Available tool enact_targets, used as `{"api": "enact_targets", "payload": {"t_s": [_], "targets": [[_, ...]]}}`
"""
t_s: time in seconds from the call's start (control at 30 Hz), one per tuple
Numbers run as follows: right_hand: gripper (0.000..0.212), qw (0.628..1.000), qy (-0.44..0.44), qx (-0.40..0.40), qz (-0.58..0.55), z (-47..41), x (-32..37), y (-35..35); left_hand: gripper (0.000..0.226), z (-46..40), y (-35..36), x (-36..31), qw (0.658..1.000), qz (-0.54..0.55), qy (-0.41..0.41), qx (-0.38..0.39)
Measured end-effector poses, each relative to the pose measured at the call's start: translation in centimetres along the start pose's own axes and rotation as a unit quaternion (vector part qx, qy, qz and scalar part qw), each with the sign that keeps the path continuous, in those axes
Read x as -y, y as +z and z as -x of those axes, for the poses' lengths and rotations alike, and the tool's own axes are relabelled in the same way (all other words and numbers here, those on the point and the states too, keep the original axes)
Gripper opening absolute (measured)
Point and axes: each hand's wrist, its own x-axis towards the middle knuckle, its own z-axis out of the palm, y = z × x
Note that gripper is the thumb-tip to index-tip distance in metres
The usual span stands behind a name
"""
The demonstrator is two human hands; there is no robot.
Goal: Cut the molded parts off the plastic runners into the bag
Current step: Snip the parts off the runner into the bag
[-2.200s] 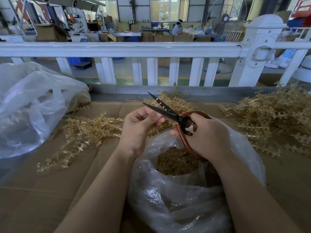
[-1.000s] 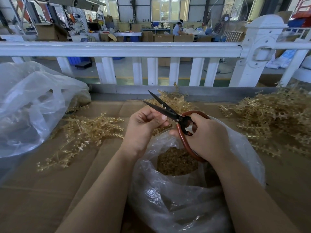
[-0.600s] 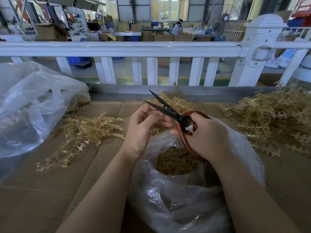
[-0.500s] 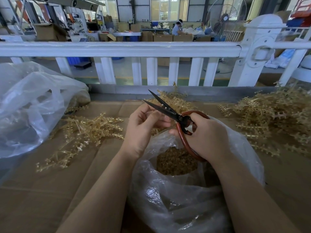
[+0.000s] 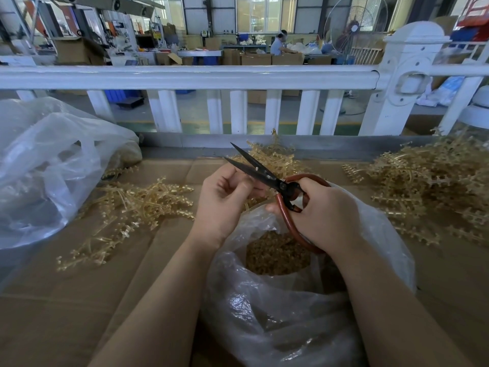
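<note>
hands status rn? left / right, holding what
Left hand: fingers curled at the scissor blades; whether they pinch a runner cannot be told.
Right hand: grips the red-handled scissors, blades open, over the bag.

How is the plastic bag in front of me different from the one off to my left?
The bag in front stands under both hands, mouth open upward, showing loose cut parts inside. The left bag slumps crumpled on its side beside the pile of runners, mouth not visible, contents unclear. The left bag looks bulkier. Both are clear, thin plastic resting on cardboard.
</note>
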Motion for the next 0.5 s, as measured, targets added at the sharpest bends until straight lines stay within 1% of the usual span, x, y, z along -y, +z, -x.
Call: {"api": "enact_targets", "payload": {"t_s": [0.23,0.5], "targets": [[0.064,1.000,-0.001,0.016,0.005,-0.01,-0.04,0.18,0.020,0.25,0.25,0.01,0.999,-0.030,0.008,0.010],[0.061,1.000,-0.011,-0.003,-0.012,0.09,0.13,0.16,0.027,0.24,0.67,-0.49,0.999,-0.026,0.002,0.018]]}}
